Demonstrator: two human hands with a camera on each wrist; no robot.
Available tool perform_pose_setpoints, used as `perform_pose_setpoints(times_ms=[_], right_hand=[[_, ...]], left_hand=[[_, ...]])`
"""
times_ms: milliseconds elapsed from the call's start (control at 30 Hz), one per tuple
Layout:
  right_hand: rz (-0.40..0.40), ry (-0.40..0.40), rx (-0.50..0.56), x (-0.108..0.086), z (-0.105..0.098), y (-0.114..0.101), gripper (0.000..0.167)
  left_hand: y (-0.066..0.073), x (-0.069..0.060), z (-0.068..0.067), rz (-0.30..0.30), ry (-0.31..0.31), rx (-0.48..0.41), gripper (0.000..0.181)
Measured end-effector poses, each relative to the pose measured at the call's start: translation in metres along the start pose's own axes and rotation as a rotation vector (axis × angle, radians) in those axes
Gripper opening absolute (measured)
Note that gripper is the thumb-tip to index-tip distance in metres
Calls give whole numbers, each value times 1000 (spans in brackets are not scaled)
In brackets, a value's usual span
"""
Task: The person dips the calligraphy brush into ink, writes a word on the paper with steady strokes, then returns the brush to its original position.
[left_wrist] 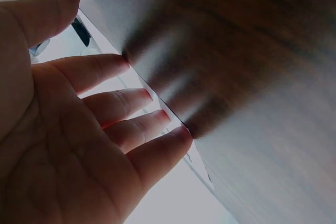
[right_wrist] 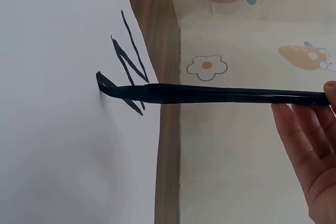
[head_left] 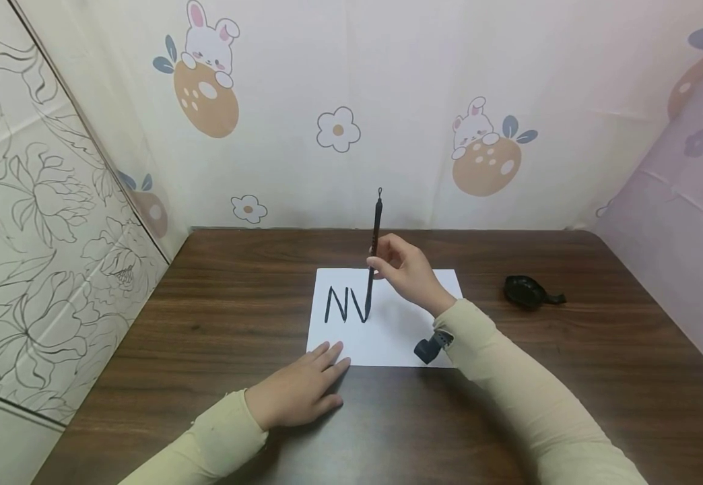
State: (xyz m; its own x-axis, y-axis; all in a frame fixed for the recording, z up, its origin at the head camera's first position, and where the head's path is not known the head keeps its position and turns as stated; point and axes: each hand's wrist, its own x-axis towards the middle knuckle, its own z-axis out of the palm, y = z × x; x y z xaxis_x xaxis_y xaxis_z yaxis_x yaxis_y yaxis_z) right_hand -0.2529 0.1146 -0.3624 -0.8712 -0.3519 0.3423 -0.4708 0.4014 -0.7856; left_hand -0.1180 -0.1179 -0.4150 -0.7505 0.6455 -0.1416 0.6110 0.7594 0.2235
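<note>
My right hand (head_left: 409, 273) pinches a dark writing brush (head_left: 376, 236) high on its handle and holds it nearly upright. In the right wrist view the bent wet tip of the brush (right_wrist: 194, 94) touches a white sheet of paper (right_wrist: 52, 129), at the lower end of a slanting stroke. Black strokes (head_left: 336, 305) on the left half of the paper (head_left: 400, 343) form an N and a V-like start beside it. My left hand (head_left: 303, 391) lies with fingers extended, fingertips on the paper's lower left edge; its palm (left_wrist: 58, 150) shows in the left wrist view.
A small black dish with a handle (head_left: 525, 292) sits right of the paper on the brown wooden table (head_left: 206, 323). A black wrist camera (head_left: 429, 349) hangs under my right wrist over the paper. Patterned curtains (head_left: 400, 74) border the table behind and at the sides.
</note>
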Motion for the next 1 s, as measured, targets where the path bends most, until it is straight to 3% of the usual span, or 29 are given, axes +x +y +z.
perform_pose_setpoints(times_ms=[1000], right_hand=[[9, 106, -1, 15, -8, 19, 23]], left_hand=[[1, -2, -1, 21, 11, 1, 58]])
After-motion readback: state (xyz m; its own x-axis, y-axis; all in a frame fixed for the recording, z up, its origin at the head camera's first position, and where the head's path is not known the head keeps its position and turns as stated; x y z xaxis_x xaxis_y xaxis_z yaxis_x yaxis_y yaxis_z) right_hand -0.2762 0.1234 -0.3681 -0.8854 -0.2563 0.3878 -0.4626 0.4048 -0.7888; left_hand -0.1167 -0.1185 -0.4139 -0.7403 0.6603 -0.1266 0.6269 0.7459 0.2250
